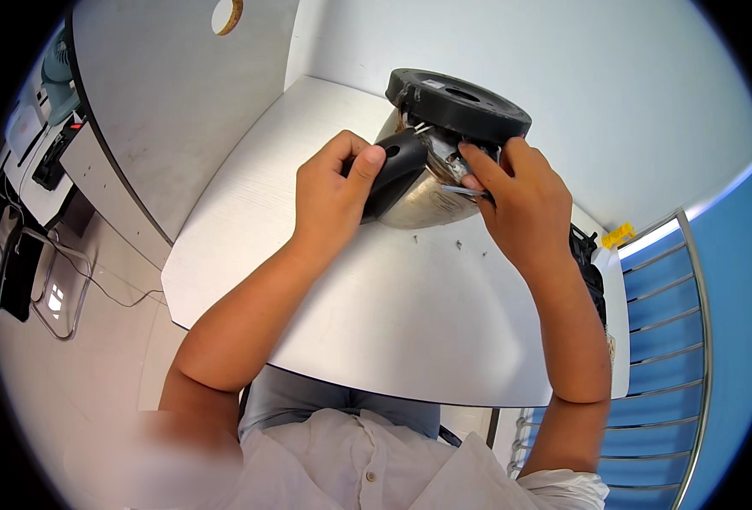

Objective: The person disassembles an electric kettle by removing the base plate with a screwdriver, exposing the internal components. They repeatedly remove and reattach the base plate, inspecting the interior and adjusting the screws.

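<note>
An electric kettle with a steel body (423, 206) stands upside down on the white table (376, 297), its round black base (465, 100) uppermost and tilted. Between base and body is a gap where metal parts and thin pale leads show. My left hand (332, 189) is closed around the kettle's black handle (401, 161), thumb on top. At the gap on the right side, my right hand (525, 200) has its thumb and fingers bent in close together. A thin greyish strip (461, 190) sticks out by its fingertips. What these fingers grip is partly hidden.
Several tiny dark bits (458, 245) lie on the table before the kettle. A black item (588, 259) and a yellow piece (618, 235) sit at the right edge, by a metal rail (690, 297). A grey partition (180, 93) rises at left; a white wall stands behind.
</note>
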The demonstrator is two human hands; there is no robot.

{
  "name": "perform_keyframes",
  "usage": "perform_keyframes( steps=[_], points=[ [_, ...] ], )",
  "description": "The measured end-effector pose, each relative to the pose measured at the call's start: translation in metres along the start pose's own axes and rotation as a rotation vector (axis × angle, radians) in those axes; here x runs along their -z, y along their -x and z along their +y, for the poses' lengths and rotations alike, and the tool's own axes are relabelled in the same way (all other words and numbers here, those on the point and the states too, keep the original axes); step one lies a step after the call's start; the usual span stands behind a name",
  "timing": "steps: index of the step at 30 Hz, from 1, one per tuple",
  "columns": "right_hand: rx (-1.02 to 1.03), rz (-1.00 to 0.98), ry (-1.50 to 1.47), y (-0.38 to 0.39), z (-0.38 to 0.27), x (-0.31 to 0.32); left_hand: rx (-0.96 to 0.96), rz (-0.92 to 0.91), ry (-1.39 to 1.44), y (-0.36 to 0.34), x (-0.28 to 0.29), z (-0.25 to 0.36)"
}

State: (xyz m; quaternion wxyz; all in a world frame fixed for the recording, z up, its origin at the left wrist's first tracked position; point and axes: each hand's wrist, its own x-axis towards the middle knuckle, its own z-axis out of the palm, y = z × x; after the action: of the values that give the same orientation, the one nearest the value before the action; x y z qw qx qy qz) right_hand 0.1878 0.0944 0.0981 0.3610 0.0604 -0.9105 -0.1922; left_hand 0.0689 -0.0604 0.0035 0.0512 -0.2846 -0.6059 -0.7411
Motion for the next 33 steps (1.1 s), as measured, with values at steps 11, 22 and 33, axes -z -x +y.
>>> perform_keyframes(
  steps=[11, 22, 33],
  points=[
    [-0.052, -0.153, 0.072, 0.004, 0.001, 0.002, 0.059, -0.015, -0.005, -0.010, 0.006, -0.003],
    [-0.236, -0.350, -0.293, -0.005, 0.014, 0.009, 0.074, -0.074, 0.051, -0.013, 0.010, -0.005],
    [-0.352, -0.272, -0.562, -0.005, 0.012, -0.001, 0.075, -0.074, 0.037, -0.012, 0.009, -0.003]
  ],
)
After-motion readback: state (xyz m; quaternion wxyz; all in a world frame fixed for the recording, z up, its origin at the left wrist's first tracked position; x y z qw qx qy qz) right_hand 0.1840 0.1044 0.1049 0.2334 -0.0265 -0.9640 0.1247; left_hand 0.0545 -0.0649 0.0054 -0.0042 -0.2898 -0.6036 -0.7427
